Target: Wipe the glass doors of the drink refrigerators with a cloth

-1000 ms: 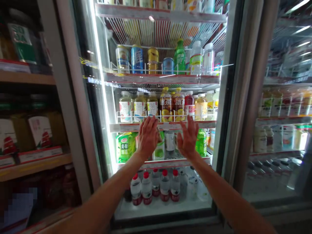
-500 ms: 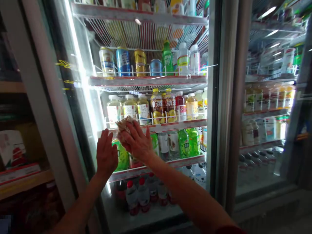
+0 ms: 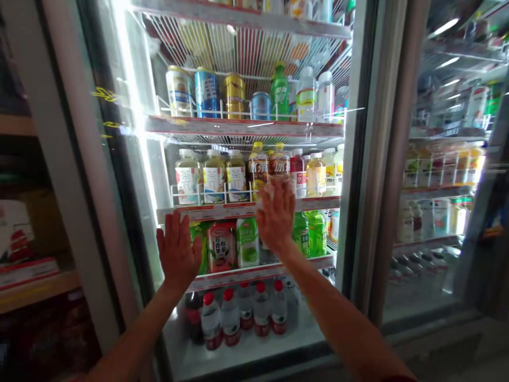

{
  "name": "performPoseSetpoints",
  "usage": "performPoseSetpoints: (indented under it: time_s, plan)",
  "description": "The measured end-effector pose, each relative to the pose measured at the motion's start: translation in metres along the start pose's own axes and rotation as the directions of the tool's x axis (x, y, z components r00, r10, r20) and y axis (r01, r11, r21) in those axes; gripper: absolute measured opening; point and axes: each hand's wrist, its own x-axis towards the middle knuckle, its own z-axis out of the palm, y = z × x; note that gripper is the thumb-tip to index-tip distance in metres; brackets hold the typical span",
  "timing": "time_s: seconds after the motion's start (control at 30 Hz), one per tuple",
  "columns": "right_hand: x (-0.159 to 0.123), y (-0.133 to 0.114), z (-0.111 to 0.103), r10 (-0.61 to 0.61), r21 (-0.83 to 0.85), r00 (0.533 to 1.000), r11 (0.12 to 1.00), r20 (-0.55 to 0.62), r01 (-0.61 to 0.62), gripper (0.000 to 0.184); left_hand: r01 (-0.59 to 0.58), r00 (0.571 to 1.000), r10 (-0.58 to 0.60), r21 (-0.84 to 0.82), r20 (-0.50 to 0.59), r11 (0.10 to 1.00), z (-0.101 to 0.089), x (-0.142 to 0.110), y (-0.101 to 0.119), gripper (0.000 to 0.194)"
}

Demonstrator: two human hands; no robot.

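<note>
Glass door [image 3: 131,175] fronts the drinks; right hand [image 3: 276,215] has slid rightward since earlier (cloth no longer visible), left hand [image 3: 177,250] stays low, both spread flat, frame [image 3: 360,159] near.

Both hands, left hand [image 3: 177,250] and right hand [image 3: 276,215] (fingers spread), flat against fridge door [image 3: 131,175].
</note>
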Motion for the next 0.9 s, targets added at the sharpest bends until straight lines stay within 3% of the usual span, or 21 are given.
performPoseSetpoints:
  time_s: [0.07,0.1,0.17,0.23,0.27,0.33,0.37,0.43,0.53,0.6,0.67,0.7,0.77,0.83,0.9]
  plan:
    - [0.001,-0.021,0.005,-0.095,-0.002,0.994,0.995,0.057,0.096,0.045,-0.002,1.000,0.002,-0.003,0.012,1.000,-0.001,-0.001,-0.002,0.064]
    - [-0.002,-0.017,0.004,-0.141,-0.003,0.987,0.990,0.073,0.142,0.044,-0.003,1.000,0.003,-0.005,0.016,1.000,-0.001,-0.001,-0.002,0.064]
    - [-0.012,0.017,-0.005,-0.143,-0.036,0.988,0.989,0.060,0.146,0.043,-0.001,1.000,0.001,-0.012,0.006,1.000,-0.001,-0.001,-0.003,0.063]
    - [-0.023,0.074,-0.019,0.023,-0.098,0.999,0.995,-0.040,-0.027,0.043,0.003,1.000,-0.003,-0.028,-0.004,1.000,0.000,-0.002,-0.002,0.063]
    - [-0.027,0.103,-0.026,0.147,-0.123,0.983,0.979,-0.111,-0.161,0.043,0.004,1.000,-0.005,-0.040,-0.007,0.999,0.001,-0.002,-0.002,0.063]
    - [-0.028,0.141,-0.033,0.347,-0.101,0.902,0.919,-0.257,-0.382,0.044,0.012,1.000,-0.013,-0.065,-0.005,0.998,0.002,-0.002,-0.001,0.064]
    - [-0.027,0.146,-0.033,0.387,-0.081,0.873,0.901,-0.296,-0.427,0.045,0.017,1.000,-0.017,-0.074,-0.002,0.997,0.002,-0.002,-0.001,0.065]
    - [-0.024,0.124,-0.026,0.346,-0.052,0.894,0.926,-0.284,-0.375,0.048,0.022,1.000,-0.022,-0.083,0.006,0.996,0.002,-0.002,-0.001,0.065]
    - [-0.025,0.050,-0.012,0.092,-0.008,0.992,0.996,-0.084,-0.093,0.049,0.009,1.000,-0.008,-0.077,0.014,0.997,0.000,-0.001,-0.003,0.064]
    - [-0.031,0.018,-0.010,-0.150,0.045,0.985,0.988,0.083,0.146,0.049,-0.006,1.000,0.007,-0.070,0.013,0.998,-0.001,-0.001,-0.003,0.065]
    - [-0.039,0.022,-0.016,-0.243,0.050,0.958,0.970,0.153,0.238,0.047,-0.011,1.000,0.012,-0.063,0.014,0.998,-0.001,-0.001,-0.003,0.065]
    - [-0.043,0.039,-0.022,-0.200,0.016,0.970,0.980,0.140,0.200,0.046,-0.011,1.000,0.012,-0.061,0.014,0.998,0.000,-0.001,-0.003,0.065]
    - [-0.047,0.085,-0.032,0.050,-0.085,0.999,0.995,0.016,-0.048,0.046,-0.005,1.000,0.005,-0.054,0.011,0.999,0.001,-0.001,-0.001,0.066]
    - [-0.044,0.123,-0.038,0.296,-0.119,0.942,0.941,-0.158,-0.316,0.047,0.003,1.000,-0.002,-0.052,0.011,0.999,0.003,-0.001,0.000,0.068]
    - [-0.037,0.129,-0.034,0.383,-0.085,0.893,0.908,-0.236,-0.411,0.049,0.013,1.000,-0.012,-0.054,0.016,0.998,0.003,-0.002,0.000,0.070]
